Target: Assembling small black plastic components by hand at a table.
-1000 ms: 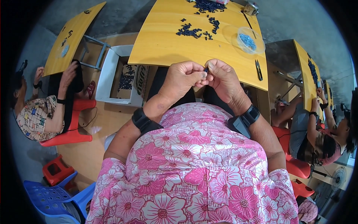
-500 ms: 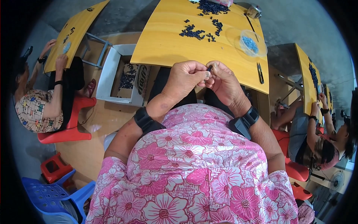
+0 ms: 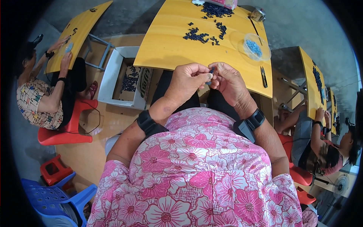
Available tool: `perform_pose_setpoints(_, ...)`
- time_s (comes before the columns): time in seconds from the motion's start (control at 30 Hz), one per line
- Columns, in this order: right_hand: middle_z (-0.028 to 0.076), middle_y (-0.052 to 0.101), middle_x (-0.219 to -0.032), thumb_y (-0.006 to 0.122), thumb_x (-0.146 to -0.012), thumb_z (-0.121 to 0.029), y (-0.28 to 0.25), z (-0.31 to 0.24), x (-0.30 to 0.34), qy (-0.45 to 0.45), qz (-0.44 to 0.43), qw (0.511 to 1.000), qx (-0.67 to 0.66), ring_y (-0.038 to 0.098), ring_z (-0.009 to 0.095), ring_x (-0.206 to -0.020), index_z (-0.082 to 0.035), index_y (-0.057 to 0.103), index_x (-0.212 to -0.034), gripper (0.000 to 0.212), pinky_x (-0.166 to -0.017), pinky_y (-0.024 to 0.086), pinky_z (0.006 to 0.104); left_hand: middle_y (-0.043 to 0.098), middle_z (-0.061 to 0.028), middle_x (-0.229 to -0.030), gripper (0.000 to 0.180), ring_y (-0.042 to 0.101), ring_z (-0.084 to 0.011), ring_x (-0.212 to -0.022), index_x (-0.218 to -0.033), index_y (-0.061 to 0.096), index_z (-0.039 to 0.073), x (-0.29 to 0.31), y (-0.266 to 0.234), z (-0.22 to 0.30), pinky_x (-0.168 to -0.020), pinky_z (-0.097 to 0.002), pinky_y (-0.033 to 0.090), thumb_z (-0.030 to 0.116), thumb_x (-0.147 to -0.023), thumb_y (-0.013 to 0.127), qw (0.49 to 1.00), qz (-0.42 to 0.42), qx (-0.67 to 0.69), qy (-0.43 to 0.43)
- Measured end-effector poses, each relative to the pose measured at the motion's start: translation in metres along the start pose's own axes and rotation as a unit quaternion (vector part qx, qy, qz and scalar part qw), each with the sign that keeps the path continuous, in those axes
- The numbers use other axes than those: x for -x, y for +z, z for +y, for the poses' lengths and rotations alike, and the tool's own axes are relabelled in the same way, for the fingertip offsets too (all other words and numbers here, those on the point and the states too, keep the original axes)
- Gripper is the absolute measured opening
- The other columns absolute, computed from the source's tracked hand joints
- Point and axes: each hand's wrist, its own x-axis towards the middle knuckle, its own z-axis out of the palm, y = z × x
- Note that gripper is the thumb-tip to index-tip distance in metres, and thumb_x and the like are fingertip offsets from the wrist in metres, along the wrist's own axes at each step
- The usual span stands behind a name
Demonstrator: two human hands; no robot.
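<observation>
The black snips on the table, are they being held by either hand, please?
No, the black snips lie on the yellow table while the left hand and right hand pinch a dark piece.

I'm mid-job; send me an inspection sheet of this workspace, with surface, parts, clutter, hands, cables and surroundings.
Surface: yellow table, loose dark pieces scattered toward its far side.
Job's things: small dark piece in the fingers; dark heap at the far end; blue bits in a clear bowl.
Clutter: black snips near the right edge; dark stick, metal tin, pink package beyond.
Hands: left hand and right hand together, pinching the piece.
Cables: thin dark cable by the left red chair.
Surroundings: open box holding dark pieces; co-workers seated left and right.
</observation>
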Motion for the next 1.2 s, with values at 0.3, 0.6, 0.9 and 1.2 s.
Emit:
perform_pose_setpoints(0.3,0.002,0.057,-0.076,0.057,-0.098,-0.044,0.002,-0.001,0.004,0.080,0.031,0.995,0.043,0.053,0.013,-0.064,-0.007,0.062,-0.093,0.038,-0.062,0.045,0.0280,0.070,-0.0010,-0.090,0.014,0.062,-0.0058,-0.079,-0.102,0.070,0.002,0.003,0.000,-0.008,-0.067,-0.0210,0.051,0.013,-0.093,0.068,0.994,0.029,-0.078,0.067)
perform_pose_setpoints(0.6,-0.002,0.060,-0.072,0.064,-0.096,-0.026,0.002,-0.001,0.006,-0.063,0.082,0.984,0.142,0.054,0.008,-0.064,-0.004,0.070,-0.103,0.024,-0.062,0.045,0.0230,0.069,-0.0012,-0.087,0.015,0.061,-0.0052,-0.074,-0.102,0.070,-0.001,0.006,0.001,-0.011,-0.066,-0.0208,0.052,0.010,-0.092,0.069,0.990,0.047,-0.111,0.071)
perform_pose_setpoints(0.9,0.003,0.068,-0.077,0.068,-0.092,-0.013,0.003,-0.006,0.006,-0.046,0.049,0.989,0.132,0.060,0.009,-0.067,-0.001,0.072,-0.100,0.015,-0.064,0.048,0.0235,0.069,-0.0047,-0.089,0.015,0.063,-0.0077,-0.073,-0.102,0.068,-0.004,0.006,-0.001,-0.014,-0.068,-0.0210,0.054,0.009,-0.095,0.065,1.000,-0.022,0.000,0.007)
perform_pose_setpoints(1.2,0.007,0.069,-0.080,0.067,-0.093,-0.010,0.005,-0.008,0.007,-0.006,0.029,0.996,0.084,0.064,0.013,-0.068,0.002,0.069,-0.097,0.013,-0.067,0.055,0.0273,0.071,-0.0088,-0.092,0.014,0.066,-0.0105,-0.077,-0.103,0.067,-0.003,0.009,0.002,-0.012,-0.071,-0.0215,0.055,0.008,-0.096,0.063,0.996,-0.036,0.077,-0.035)
